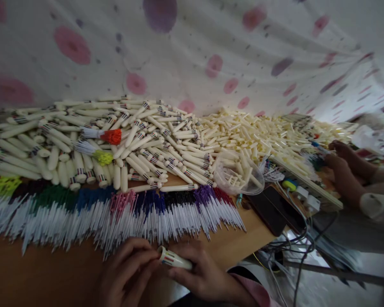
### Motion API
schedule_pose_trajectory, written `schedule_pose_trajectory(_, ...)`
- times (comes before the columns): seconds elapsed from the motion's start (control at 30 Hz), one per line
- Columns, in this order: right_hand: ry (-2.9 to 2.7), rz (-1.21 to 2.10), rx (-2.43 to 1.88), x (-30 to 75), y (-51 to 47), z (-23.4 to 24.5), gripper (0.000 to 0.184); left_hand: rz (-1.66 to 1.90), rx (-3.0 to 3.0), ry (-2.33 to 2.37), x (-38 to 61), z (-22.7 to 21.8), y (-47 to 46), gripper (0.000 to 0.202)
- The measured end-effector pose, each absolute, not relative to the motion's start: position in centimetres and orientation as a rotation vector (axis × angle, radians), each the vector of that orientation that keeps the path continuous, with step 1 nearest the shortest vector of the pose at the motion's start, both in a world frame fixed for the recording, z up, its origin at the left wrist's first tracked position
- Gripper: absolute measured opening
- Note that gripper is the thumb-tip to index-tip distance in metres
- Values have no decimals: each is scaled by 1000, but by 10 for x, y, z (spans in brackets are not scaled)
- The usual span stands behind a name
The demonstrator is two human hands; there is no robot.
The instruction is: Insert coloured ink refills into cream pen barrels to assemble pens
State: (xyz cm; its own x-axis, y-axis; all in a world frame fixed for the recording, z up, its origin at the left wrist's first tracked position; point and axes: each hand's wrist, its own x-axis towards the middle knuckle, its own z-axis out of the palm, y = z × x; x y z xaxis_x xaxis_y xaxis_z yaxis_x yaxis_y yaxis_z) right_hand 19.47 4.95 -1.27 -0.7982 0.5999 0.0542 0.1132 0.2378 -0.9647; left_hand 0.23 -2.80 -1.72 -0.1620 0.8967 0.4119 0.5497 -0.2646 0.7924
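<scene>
My right hand [206,270] is wrapped round a cream multicolour pen barrel [175,259] with small coloured slots near its open end. That end points left, toward my left hand [129,266]. The left fingertips are pinched together at its rim; whatever they hold is hidden. Just beyond my hands lies a long row of white pen refills [121,224], grouped by the colour of their ends: yellow, dark, green, blue, pink, black, purple and red. Behind them is a heap of cream pens [176,160] with coloured slots. Two refill bundles, orange-tipped [111,136] and yellow-tipped [103,157], rest on the heap.
A clear plastic tub [222,181] holds cream parts. More cream tubes [243,130] are piled at the back right. Phones [269,209], a power strip [320,192] and tangled cables lie to the right. Another person's hands [345,164] work at the far right. A patterned curtain [185,47] hangs behind.
</scene>
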Motion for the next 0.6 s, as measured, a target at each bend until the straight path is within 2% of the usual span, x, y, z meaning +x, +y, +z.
schedule_pose_trajectory(0.6,-2101,1594,-647,195,49,-15,31,1207,1883,1524,-2,-10,-24,19)
